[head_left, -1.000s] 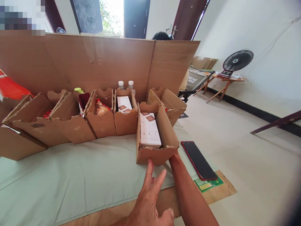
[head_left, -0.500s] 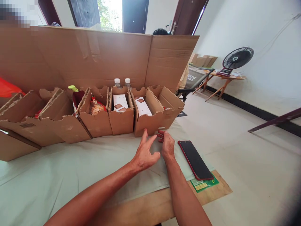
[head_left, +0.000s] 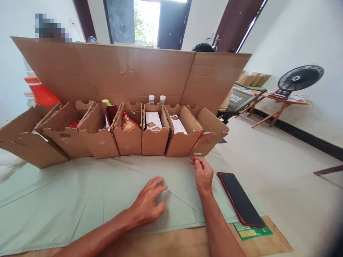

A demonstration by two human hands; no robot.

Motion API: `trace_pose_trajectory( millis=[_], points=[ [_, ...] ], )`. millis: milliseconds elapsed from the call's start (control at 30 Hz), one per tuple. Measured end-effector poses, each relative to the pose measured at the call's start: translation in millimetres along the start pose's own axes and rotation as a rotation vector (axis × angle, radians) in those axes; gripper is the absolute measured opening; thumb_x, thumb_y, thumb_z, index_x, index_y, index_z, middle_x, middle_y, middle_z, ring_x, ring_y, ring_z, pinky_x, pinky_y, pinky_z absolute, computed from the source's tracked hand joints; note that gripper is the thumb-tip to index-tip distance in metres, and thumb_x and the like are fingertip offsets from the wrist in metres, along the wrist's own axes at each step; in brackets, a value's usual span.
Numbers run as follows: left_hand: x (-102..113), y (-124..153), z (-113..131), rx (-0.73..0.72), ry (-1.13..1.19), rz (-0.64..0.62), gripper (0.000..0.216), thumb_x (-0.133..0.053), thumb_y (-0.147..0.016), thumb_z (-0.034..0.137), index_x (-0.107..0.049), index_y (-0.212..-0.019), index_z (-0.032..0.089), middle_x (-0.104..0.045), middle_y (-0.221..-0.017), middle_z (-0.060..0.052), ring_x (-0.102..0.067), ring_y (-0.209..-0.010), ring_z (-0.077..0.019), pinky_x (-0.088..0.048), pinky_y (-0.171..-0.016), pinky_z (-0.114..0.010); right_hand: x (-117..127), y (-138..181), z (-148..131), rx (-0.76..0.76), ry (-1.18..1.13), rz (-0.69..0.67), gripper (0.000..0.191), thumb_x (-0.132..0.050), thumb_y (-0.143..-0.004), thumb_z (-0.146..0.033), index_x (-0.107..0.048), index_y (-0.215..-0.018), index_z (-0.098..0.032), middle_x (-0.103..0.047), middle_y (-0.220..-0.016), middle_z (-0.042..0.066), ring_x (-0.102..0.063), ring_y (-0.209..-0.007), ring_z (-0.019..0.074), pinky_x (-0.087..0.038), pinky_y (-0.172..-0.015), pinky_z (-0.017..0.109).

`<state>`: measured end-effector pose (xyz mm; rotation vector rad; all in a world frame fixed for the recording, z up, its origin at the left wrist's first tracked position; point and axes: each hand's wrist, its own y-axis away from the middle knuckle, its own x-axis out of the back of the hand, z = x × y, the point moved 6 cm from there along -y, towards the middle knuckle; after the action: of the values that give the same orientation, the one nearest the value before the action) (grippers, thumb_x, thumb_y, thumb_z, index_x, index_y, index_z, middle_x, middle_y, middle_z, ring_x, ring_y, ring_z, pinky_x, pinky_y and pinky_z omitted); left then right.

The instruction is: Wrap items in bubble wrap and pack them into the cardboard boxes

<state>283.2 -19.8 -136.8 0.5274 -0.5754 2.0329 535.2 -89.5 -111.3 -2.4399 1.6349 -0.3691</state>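
Note:
My left hand (head_left: 148, 204) rests on the pale green cloth (head_left: 80, 192) with its fingers arched and slightly apart, holding nothing. My right hand (head_left: 202, 174) lies on the cloth a little further forward, fingers loosely curled in, empty. Just beyond it stands a row of open cardboard boxes (head_left: 128, 142). The box nearest my right hand (head_left: 180, 142) holds a white carton (head_left: 177, 124), as does the box to its left (head_left: 154, 142). Neither hand touches a box.
A red-edged phone (head_left: 241, 198) lies to the right of my right hand, over a green card (head_left: 252, 231). A tall cardboard sheet (head_left: 120, 75) stands behind the boxes, with two water bottles (head_left: 155, 100) and a person's head (head_left: 203, 47) beyond. A fan (head_left: 298, 78) stands far right.
The box with the white carton went from near the table's front back into the row. Both hands then drew away from it and came down on the cloth.

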Motion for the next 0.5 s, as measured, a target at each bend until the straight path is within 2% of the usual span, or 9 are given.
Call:
trace_pose_trajectory(
  millis=[33, 100, 167, 233, 300, 400, 500],
  points=[
    [6, 23, -6, -0.032, -0.006, 0.022, 0.06, -0.064, -0.074, 0.014, -0.065, -0.133, 0.023, -0.055, -0.15, -0.015, -0.044, -0.145, -0.036, -0.038, -0.116, -0.062, -4, 6, -14, 0.033, -0.004, -0.005, 0.037, -0.061, -0.081, -0.051, -0.07, -0.092, -0.017, -0.075, -0.092, 0.009, -0.07, -0.079, 0.0223, -0.053, -0.077, 0.038],
    [15, 67, -14, -0.086, -0.012, 0.061, 0.056, -0.063, -0.077, 0.013, -0.065, -0.131, 0.026, -0.059, -0.147, -0.013, -0.041, -0.147, -0.0354, -0.041, -0.114, -0.062, -19, 17, -47, 0.113, -0.001, -0.045, 0.035, -0.06, -0.084, -0.047, -0.07, -0.102, -0.018, -0.076, -0.095, 0.008, -0.07, -0.077, 0.0201, -0.054, -0.08, 0.038],
    [19, 100, -16, -0.146, -0.01, 0.092, 0.056, -0.061, -0.08, 0.012, -0.063, -0.134, 0.028, -0.063, -0.142, -0.013, -0.041, -0.147, -0.0347, -0.045, -0.111, -0.06, -44, 23, -85, 0.217, 0.056, -0.157, 0.038, -0.058, -0.088, -0.042, -0.067, -0.118, -0.021, -0.075, -0.092, 0.004, -0.068, -0.071, 0.0175, -0.054, -0.075, 0.035],
    [19, 119, -15, -0.21, -0.001, 0.115, 0.058, -0.061, -0.08, 0.011, -0.061, -0.135, 0.029, -0.068, -0.134, -0.013, -0.046, -0.144, -0.0343, -0.049, -0.109, -0.056, -75, 22, -117, 0.315, 0.185, -0.306, 0.046, -0.054, -0.091, -0.036, -0.059, -0.135, -0.023, -0.074, -0.084, 0.0, -0.065, -0.064, 0.0161, -0.052, -0.07, 0.032],
    [18, 124, -14, -0.24, 0.005, 0.121, 0.058, -0.061, -0.078, 0.011, -0.062, -0.133, 0.027, -0.073, -0.125, -0.012, -0.052, -0.14, -0.0347, -0.051, -0.106, -0.053, -104, 11, -135, 0.354, 0.348, -0.423, 0.052, -0.052, -0.089, -0.028, -0.056, -0.14, -0.026, -0.073, -0.078, -0.002, -0.064, -0.062, 0.0167, -0.05, -0.07, 0.032],
    [17, 118, -13, -0.193, 0.012, 0.121, 0.054, -0.061, -0.074, 0.012, -0.067, -0.126, 0.025, -0.075, -0.119, -0.012, -0.056, -0.135, -0.0354, -0.052, -0.105, -0.054, -132, -13, -145, 0.344, 0.492, -0.485, 0.04, -0.058, -0.08, -0.022, -0.069, -0.118, -0.028, -0.07, -0.067, -0.002, -0.064, -0.064, 0.0198, -0.047, -0.07, 0.032],
    [22, 112, -9, -0.17, 0.044, 0.156, 0.05, -0.062, -0.074, 0.011, -0.069, -0.122, 0.025, -0.076, -0.115, -0.011, -0.059, -0.131, -0.0346, -0.053, -0.105, -0.054, -139, -23, -148, 0.343, 0.5, -0.512, 0.016, -0.062, -0.074, -0.02, -0.071, -0.085, -0.028, -0.066, -0.057, -0.002, -0.064, -0.062, 0.0209, -0.046, -0.068, 0.032]
  ],
)
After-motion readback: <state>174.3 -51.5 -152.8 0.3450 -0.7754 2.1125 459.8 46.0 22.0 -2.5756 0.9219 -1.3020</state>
